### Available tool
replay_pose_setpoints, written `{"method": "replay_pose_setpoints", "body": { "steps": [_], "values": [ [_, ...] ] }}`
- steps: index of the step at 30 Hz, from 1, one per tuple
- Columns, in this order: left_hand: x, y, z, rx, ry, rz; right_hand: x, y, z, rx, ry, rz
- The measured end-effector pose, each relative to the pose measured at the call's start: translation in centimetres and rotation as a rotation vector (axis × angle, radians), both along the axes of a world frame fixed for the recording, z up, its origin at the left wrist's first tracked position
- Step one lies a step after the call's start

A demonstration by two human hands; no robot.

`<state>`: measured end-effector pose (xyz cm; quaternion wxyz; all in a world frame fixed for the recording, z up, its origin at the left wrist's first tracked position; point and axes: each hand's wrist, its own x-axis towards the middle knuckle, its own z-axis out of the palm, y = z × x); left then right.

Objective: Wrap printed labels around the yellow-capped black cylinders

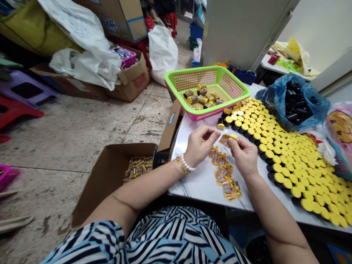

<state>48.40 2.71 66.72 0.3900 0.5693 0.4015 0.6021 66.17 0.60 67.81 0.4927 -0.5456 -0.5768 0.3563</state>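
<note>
My right hand (pixel 244 154) pinches a small yellow-capped container (pixel 233 137) between thumb and fingers, its body mostly hidden. A printed yellow and purple label (pixel 224 139) shows at its left side. My left hand (pixel 202 145) is closed in a pinch close to the label's left edge; whether anything is between its fingertips I cannot make out. Below both hands, loose labels (pixel 224 170) lie in an overlapping row on the white marbled table (pixel 189 187). To the right, many black containers with yellow caps (pixel 297 157) stand packed together upright.
A green and pink basket (pixel 180 104) at the table's back holds several labelled containers. Beside my left forearm, a cardboard box (pixel 101 176) contains more of them. A blue plastic bag (pixel 275 106) of black pieces sits back right. Boxes and a white sack (pixel 162 51) stand on the floor.
</note>
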Motion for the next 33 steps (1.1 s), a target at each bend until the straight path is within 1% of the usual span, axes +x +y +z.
{"method": "replay_pose_setpoints", "body": {
  "steps": [3,6,8,11,14,16,17,19,21,22,24,27,30,33],
  "values": [
    [0.1,-0.1,0.1,0.015,0.010,-0.051,-0.1,-0.1,-0.1,0.100,-0.106,0.013],
    [0.1,-0.2,0.2,0.051,0.037,-0.030,-0.3,-0.1,-0.3,0.217,-0.196,-0.015],
    [0.1,-0.2,0.3,0.041,0.021,-0.026,-0.4,-0.1,-0.3,0.283,-0.237,-0.024],
    [0.1,-0.2,0.3,-0.060,-0.058,-0.049,-0.6,-0.1,-0.4,0.341,-0.290,-0.012],
    [-0.1,-0.1,0.4,-0.243,-0.137,-0.173,-0.6,0.0,-0.4,0.362,-0.333,0.029],
    [-0.3,0.0,0.5,-0.313,-0.147,-0.243,-0.4,0.2,-0.5,0.349,-0.351,0.101],
    [-0.5,0.1,0.5,-0.308,-0.137,-0.236,-0.2,0.3,-0.5,0.337,-0.355,0.136],
    [-0.6,0.3,0.6,-0.246,-0.107,-0.133,0.1,0.6,-0.4,0.330,-0.350,0.151],
    [-0.6,0.4,0.6,-0.194,-0.092,-0.015,0.4,0.7,-0.3,0.350,-0.331,0.084],
    [-0.6,0.4,0.6,-0.186,-0.092,0.008,0.5,0.8,-0.2,0.362,-0.318,0.041],
    [-0.3,0.1,0.5,-0.184,-0.094,-0.027,0.5,0.8,-0.2,0.380,-0.295,-0.010],
    [0.1,-0.2,0.4,-0.154,-0.069,-0.105,0.4,0.7,-0.3,0.389,-0.292,-0.001],
    [0.1,-0.3,0.4,-0.163,-0.097,-0.091,0.4,0.6,-0.3,0.406,-0.292,0.013],
    [0.0,-0.2,0.6,-0.236,-0.164,-0.075,0.5,0.5,-0.1,0.436,-0.285,0.013]
  ]
}}
